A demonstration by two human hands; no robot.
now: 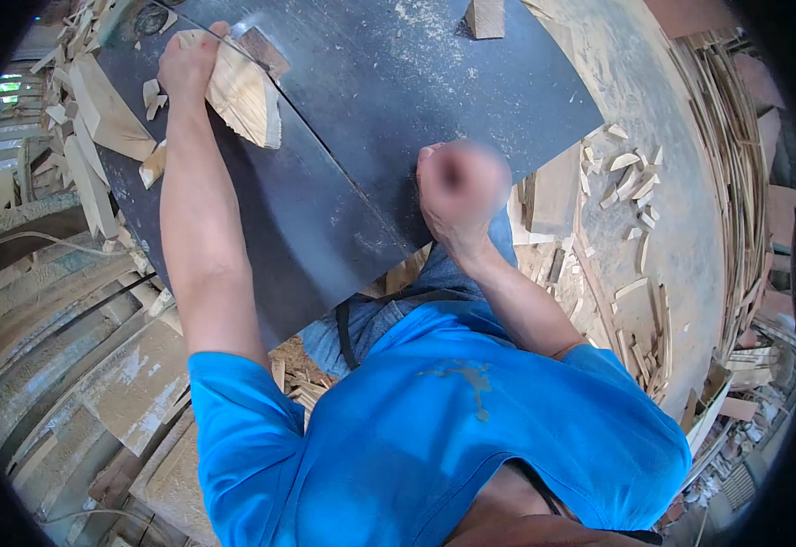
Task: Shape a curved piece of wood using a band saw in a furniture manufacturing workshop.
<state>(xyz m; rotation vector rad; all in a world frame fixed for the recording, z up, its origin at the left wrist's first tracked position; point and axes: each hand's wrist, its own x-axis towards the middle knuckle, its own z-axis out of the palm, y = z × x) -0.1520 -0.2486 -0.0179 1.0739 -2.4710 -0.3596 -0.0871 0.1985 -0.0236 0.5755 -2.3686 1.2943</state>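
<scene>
My left hand (190, 64) is closed on one end of a pale wood piece (245, 98) with a curved edge. The piece lies on a dark tabletop (343, 100), alongside a long straight slit. Just past it, a small brownish wood block (264, 52) sits at the slit. My right hand (462, 187) is at the tabletop's near right edge, curled in a compact fist. A blurred patch covers most of its fingers, so anything inside is hidden.
Another wood block (486, 18) stands at the tabletop's far side, with sawdust around it. Curved offcuts (111, 109) crowd the left edge. Small wood scraps (633, 178) lie to the right, before a stack of thin strips (735, 182). Boards (124, 383) are piled at lower left.
</scene>
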